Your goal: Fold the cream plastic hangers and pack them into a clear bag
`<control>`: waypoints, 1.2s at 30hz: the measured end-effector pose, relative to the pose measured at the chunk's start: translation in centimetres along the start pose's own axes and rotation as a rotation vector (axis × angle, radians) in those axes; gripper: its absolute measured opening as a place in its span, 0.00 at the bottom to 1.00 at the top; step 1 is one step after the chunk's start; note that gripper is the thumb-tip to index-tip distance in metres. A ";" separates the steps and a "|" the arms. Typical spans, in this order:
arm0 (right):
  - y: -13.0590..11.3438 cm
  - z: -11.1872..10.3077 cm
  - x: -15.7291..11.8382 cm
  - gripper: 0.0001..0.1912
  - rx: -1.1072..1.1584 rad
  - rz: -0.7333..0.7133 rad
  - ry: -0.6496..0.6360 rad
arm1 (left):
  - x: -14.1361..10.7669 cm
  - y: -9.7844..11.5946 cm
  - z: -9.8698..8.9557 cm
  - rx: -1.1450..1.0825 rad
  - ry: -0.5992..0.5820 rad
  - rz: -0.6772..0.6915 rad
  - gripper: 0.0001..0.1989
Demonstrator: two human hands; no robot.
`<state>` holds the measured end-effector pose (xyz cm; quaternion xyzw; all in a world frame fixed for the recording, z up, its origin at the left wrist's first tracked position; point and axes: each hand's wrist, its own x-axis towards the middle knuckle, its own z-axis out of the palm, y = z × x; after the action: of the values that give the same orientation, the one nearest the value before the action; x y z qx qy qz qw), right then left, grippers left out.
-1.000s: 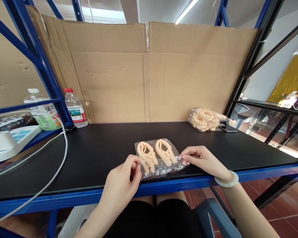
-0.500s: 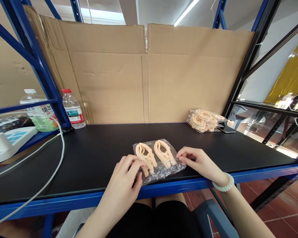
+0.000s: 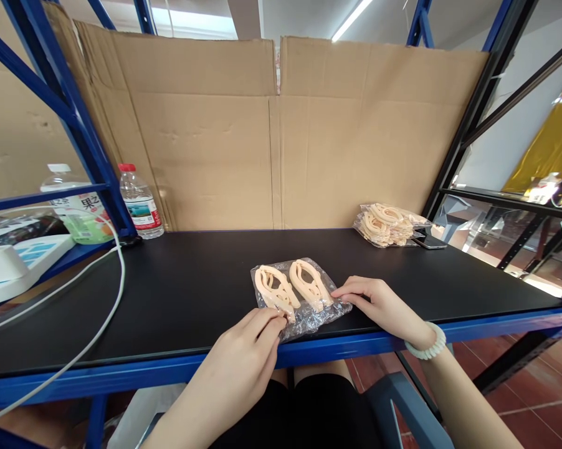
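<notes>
A clear plastic bag lies flat near the table's front edge, with beige folded plastic pieces inside that look like folding clothes hangers. At the bag's lower left corner, my left hand has its fingers pressed together on the plastic, covering that corner and the end of the left hanger. My right hand, with a pale bead bracelet on its wrist, pinches the bag's right edge between thumb and fingertips.
Several similar bagged beige pieces are piled at the back right beside a phone. A red-capped bottle stands back left, near a white cable hanging over the table. Cardboard panels close off the back.
My left hand has moved right and closed its fingers on the bag's lower left corner. My right hand's fingers have closed together on the right edge. The camera view has shifted slightly.
</notes>
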<state>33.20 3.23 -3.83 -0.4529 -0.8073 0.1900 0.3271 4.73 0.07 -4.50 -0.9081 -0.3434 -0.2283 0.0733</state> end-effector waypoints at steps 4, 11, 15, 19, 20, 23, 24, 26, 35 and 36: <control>-0.3 -0.4 -0.4 0.17 -0.106 -0.041 -0.060 | 0.0 0.0 -0.4 -0.047 -0.048 -0.033 0.15; -0.6 -0.9 -1.0 0.28 -0.272 -0.067 -0.111 | 0.0 -0.5 -0.9 -0.116 -0.071 -0.053 0.13; -0.8 -0.8 -1.2 0.31 -0.356 -0.053 -0.110 | 0.0 -0.9 -1.4 -0.172 -0.108 -0.071 0.11; -0.6 -0.8 -1.3 0.34 -0.397 -0.039 -0.106 | -0.1 -0.9 -1.8 -0.197 -0.109 -0.074 0.11; -0.6 -0.8 -1.3 0.34 -0.402 -0.038 -0.105 | -0.1 -0.9 -1.9 -0.198 -0.105 -0.072 0.11; -0.4 -0.8 -1.4 0.34 -0.410 -0.039 -0.102 | -0.1 -0.9 -2.0 -0.197 -0.102 -0.071 0.12; -0.4 -0.8 -1.4 0.34 -0.412 -0.039 -0.099 | 0.0 -0.9 -2.0 -0.197 -0.106 -0.071 0.12; -0.4 -0.7 -1.5 0.34 -0.417 -0.038 -0.088 | 0.0 -1.0 -2.0 -0.198 -0.119 -0.074 0.13; 0.4 -1.2 -1.0 0.31 -0.325 -0.044 -0.104 | -0.1 -1.0 -2.2 -0.172 -0.139 -0.065 0.13; 0.5 -1.3 -0.9 0.31 -0.309 -0.042 -0.104 | 0.0 -1.0 -2.2 -0.170 -0.140 -0.055 0.13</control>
<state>34.75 2.73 -3.59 -0.4704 -0.8521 0.0798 0.2153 3.29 0.16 -2.62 -0.9149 -0.3520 -0.1947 -0.0343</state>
